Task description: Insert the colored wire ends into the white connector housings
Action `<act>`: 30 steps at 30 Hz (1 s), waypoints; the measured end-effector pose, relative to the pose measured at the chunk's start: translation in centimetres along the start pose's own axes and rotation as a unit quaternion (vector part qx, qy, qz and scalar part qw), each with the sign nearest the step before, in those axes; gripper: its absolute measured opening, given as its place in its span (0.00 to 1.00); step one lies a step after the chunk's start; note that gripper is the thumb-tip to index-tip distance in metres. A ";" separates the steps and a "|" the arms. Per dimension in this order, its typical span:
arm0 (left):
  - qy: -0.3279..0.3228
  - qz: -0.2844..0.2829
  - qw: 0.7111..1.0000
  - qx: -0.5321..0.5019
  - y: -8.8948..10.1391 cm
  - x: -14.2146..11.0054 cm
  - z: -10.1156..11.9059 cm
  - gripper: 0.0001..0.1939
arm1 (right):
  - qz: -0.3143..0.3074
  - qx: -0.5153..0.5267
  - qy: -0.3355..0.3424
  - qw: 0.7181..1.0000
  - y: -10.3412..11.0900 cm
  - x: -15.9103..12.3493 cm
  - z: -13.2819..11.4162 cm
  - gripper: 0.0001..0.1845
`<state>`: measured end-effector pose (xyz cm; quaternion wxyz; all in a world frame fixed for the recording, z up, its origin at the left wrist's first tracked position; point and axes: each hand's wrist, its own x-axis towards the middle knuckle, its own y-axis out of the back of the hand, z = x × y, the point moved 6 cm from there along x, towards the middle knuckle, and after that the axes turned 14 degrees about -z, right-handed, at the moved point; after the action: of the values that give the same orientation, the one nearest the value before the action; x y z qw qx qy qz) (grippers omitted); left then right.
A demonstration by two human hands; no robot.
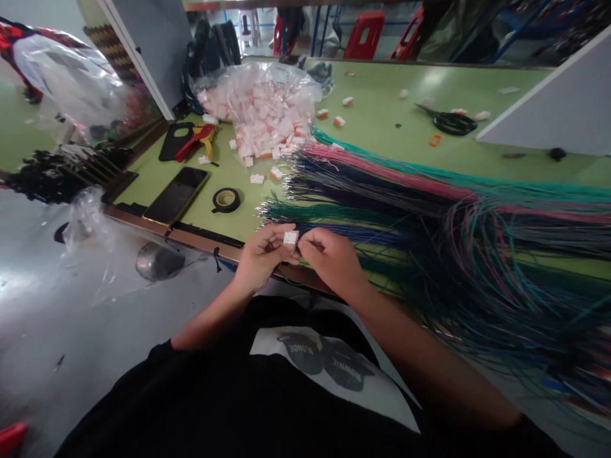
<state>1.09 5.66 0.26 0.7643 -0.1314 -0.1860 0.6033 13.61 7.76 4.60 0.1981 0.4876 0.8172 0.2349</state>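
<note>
Fingertips (285,245) of the left hand (260,257) and right hand (329,254) are pinched shut on a small white connector (290,238), held at the table edge (191,236), just before the coloured wire bundle (405,197). Behind lies a bag of connectors (262,108).

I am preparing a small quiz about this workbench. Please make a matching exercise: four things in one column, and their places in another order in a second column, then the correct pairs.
Things:
1. small white plastic connector
2. black roll of tape
3. black-handled scissors
4. clear plastic bag of white connectors

Places:
A. far right part of the green table
B. between the fingertips of the left hand and right hand
C. far side of the table, behind the coloured wire ends
D. flat on the table, beside the black phone

Pairs: 1-B, 2-D, 3-A, 4-C
</note>
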 end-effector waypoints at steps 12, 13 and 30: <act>0.030 -0.023 0.998 -0.055 0.1 0.1 0.1 0.19 | 0.025 -0.018 0.032 0.999 0.7 -0.1 -0.6 0.06; 0.031 -0.023 0.997 -0.060 0.1 0.1 0.1 0.19 | 0.020 -0.022 0.034 0.999 0.7 -0.1 -0.6 0.06; 0.045 -0.053 0.995 -0.071 0.2 0.3 0.1 0.21 | -0.048 -0.115 0.084 0.989 7.1 3.6 -1.2 0.11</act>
<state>0.97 6.00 0.35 0.7917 -0.2022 -0.2001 0.5406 16.32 13.71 9.35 0.1945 0.4006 0.8209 0.3575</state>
